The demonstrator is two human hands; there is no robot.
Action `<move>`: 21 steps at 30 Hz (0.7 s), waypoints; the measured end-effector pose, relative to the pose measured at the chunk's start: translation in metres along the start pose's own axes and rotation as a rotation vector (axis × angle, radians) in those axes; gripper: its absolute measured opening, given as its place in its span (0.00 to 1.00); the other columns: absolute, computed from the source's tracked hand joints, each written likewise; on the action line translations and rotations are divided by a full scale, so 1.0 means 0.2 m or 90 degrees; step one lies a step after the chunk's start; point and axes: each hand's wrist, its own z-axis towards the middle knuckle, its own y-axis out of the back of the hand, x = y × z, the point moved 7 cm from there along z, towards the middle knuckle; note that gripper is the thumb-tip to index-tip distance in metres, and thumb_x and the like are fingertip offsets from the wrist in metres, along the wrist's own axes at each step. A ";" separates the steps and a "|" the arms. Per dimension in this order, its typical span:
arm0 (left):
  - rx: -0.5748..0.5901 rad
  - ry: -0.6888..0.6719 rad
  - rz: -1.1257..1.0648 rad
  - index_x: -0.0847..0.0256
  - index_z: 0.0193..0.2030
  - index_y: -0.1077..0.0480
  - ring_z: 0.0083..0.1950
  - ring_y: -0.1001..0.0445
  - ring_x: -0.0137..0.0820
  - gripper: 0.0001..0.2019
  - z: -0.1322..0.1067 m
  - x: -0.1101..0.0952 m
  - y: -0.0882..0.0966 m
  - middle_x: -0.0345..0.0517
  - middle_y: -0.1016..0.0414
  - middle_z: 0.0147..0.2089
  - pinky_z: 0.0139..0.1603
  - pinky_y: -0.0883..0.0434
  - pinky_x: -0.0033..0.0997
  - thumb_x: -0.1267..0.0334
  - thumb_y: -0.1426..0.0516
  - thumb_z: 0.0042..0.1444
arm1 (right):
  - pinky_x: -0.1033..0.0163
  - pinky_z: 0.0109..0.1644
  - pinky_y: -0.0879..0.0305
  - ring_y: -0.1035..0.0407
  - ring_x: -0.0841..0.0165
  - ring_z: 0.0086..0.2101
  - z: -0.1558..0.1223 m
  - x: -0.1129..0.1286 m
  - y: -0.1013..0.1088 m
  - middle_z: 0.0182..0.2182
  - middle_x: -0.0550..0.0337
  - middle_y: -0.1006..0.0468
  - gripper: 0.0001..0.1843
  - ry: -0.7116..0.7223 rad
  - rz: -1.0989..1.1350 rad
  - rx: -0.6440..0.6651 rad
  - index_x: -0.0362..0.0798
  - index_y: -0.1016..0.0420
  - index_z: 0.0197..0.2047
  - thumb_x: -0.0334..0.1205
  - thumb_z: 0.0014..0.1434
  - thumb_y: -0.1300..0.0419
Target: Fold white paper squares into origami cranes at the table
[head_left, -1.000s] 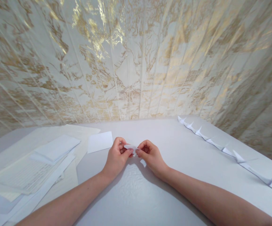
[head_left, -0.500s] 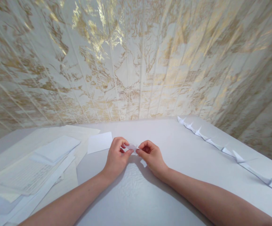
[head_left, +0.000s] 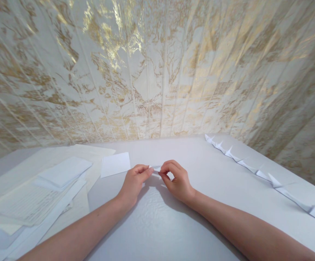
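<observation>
Between my hands, just above the table, is a small folded piece of white paper [head_left: 155,169]. My left hand [head_left: 135,181] pinches its left end between thumb and forefinger. At the other end, the thumb and forefinger of my right hand [head_left: 177,180] close on the paper's right edge. Most of the paper is hidden by my fingers, so its exact folded shape is unclear. A flat white sheet [head_left: 115,164] lies on the table just behind and left of my left hand.
On the left lies a spread pile of papers [head_left: 29,203], some printed, topped by folded white sheets [head_left: 65,172]. Several folded white paper figures [head_left: 275,182] stand in a row along the right edge of the white table [head_left: 152,232]. Behind rises a gold-patterned wall [head_left: 146,72].
My left hand has turned, its thumb now lying along the top of the paper. The paper looks narrower and tilted differently. My right fingers have shifted slightly at its right end.
</observation>
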 end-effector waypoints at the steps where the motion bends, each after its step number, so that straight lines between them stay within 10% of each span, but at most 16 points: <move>1: 0.011 0.020 -0.025 0.64 0.23 0.31 0.26 0.39 0.26 0.13 0.00 0.01 -0.01 0.39 0.35 0.23 0.28 0.42 0.26 0.55 0.41 0.43 | 0.64 0.35 0.36 0.34 0.69 0.31 0.00 0.01 0.00 0.29 0.57 0.31 0.09 0.019 -0.011 0.014 0.48 0.33 0.28 0.26 0.51 0.49; 21: 0.082 0.068 -0.078 0.63 0.17 0.36 0.20 0.44 0.22 0.09 0.00 0.00 -0.05 0.34 0.39 0.16 0.24 0.46 0.24 0.63 0.41 0.39 | 0.64 0.33 0.37 0.35 0.69 0.29 0.01 -0.01 0.02 0.26 0.59 0.31 0.07 -0.032 0.033 -0.009 0.48 0.33 0.25 0.28 0.51 0.46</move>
